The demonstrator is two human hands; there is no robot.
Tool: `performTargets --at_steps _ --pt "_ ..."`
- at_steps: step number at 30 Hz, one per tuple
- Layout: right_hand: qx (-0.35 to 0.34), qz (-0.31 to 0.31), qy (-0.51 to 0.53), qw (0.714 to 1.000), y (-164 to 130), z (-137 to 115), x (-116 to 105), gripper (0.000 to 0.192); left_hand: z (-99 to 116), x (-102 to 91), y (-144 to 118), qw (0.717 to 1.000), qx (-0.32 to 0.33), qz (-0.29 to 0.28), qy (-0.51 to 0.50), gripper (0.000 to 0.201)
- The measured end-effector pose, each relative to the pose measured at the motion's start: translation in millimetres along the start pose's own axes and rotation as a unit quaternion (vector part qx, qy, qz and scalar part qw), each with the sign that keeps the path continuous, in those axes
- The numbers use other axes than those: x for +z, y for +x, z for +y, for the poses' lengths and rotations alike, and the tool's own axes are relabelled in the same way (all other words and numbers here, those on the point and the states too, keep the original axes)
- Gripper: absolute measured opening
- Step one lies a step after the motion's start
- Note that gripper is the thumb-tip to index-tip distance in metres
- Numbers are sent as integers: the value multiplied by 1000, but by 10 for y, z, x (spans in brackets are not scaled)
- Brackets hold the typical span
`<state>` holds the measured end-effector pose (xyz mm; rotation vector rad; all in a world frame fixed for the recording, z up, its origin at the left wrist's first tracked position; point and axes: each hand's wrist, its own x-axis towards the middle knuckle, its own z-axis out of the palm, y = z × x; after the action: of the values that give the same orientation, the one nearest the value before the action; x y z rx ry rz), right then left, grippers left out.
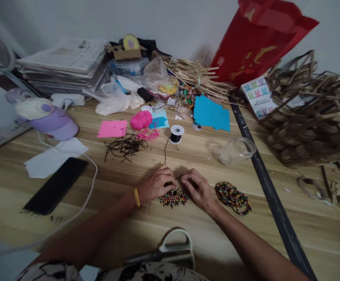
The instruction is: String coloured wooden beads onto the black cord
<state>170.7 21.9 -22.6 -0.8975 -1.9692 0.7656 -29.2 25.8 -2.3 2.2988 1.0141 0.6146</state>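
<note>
My left hand (pixel 159 182) is closed on a black cord (pixel 165 152) that runs back to a white spool (pixel 176 134) wound with black cord. A short length of the cord stretches across to my right hand (pixel 197 188), whose thumb and fingers pinch its end. Just below both hands lies a pile of small multicoloured beads (pixel 174 197), partly hidden by my left fingers. To the right of my right hand rests a coil of strung beads (pixel 233 198). Whether a bead is between my fingertips is too small to make out.
Scissors (pixel 175 248) lie near the front edge. A glass jar (pixel 236 151) stands at the right, before a stack of woven baskets (pixel 301 128). At left are a phone (pixel 55 186) and white cable (pixel 92 187). Black cord pieces (pixel 125 146) and pink yarn (pixel 141 120) lie behind.
</note>
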Motion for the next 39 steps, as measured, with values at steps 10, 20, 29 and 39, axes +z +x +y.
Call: performTargets --at_steps 10,20,29,39 --pt "11 -8 4 1000 -6 13 5 12 -23 20 -12 999 14 -12 38 12" --pt "26 -18 -3 999 0 -7 -3 13 -51 52 -24 1000 16 -18 16 13" --pt "27 -12 4 1000 11 -8 -7 14 -3 -13 8 995 13 29 -95 10" --pt "31 -12 17 999 4 20 -16 15 -52 17 3 967 -30 -37 -250 10"
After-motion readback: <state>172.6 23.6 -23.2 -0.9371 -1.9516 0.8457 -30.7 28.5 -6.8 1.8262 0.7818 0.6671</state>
